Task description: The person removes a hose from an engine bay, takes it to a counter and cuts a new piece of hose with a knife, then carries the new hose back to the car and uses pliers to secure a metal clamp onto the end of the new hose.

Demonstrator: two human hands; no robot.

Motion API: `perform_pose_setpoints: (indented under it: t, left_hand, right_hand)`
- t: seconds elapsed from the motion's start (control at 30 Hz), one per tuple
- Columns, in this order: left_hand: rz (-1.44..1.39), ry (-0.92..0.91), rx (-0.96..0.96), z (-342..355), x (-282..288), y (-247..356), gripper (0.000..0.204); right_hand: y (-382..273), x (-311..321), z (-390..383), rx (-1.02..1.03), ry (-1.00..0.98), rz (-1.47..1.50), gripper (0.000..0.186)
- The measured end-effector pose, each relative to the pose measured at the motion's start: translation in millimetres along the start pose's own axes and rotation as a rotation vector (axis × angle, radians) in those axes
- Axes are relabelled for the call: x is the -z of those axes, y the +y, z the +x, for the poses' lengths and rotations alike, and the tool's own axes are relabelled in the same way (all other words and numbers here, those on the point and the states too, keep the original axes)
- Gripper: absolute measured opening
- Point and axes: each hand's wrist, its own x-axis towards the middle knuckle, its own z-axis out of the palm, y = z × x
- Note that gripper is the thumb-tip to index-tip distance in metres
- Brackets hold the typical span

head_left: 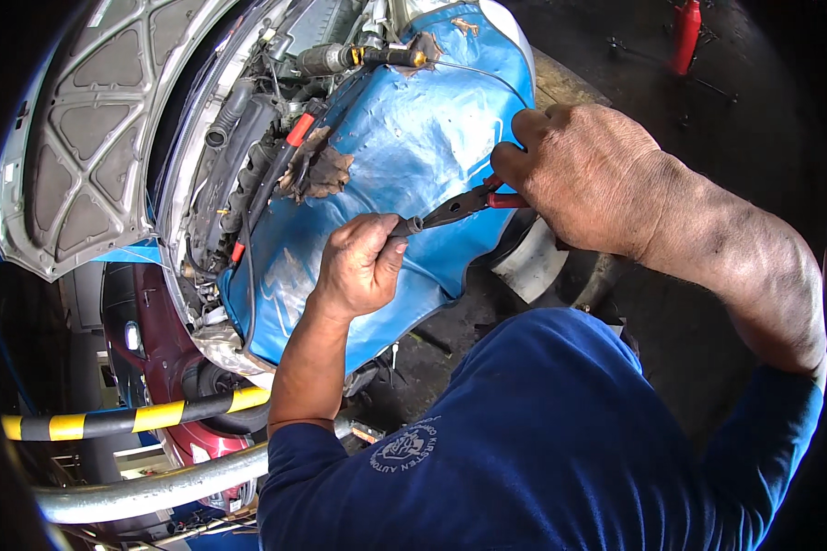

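Note:
Between the thumb and fingers of my left hand [356, 264] is a small dark tubular piece [405, 227] with a lighter, metallic-looking end. My right hand [586, 174] is closed around the red handles of a pair of pliers [457, 207]. The long dark jaws point left and meet the end of the tubular piece; whether they pinch it or only touch it I cannot tell. Both hands are above a shiny blue fender cover [404, 138] draped over the side of a car.
The engine bay [248, 138] lies beyond my left hand, under a raised hood [87, 124]. On the cover's edge rest a yellow-and-black handled tool [390, 57] and a brown crumpled rag [320, 173]. A striped bar [156, 416] and metal pipe [156, 494] cross lower left. A red bottle [685, 37] stands far right.

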Motion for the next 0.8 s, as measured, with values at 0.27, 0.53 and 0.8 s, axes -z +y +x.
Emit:
perform_pose_setpoints:
  t: [0.27,0.53,0.8]
  left_hand:
    - [0.547,-0.064,-0.096,8.4,3.4,15.0,0.022]
    - [0.183,-0.088,0.041,3.2,-1.2,13.8,0.018]
    - [-0.359,-0.311,0.414,-1.9,10.3,3.3,0.03]
  right_hand:
    - [1.6,-5.0,3.6,-0.036,-0.12,0.049,0.031]
    - [0.1,-11.7,1.9,-0.011,-0.085,0.074,0.028]
    - [-3.9,-8.7,4.5,0.048,0.053,0.017,0.028]
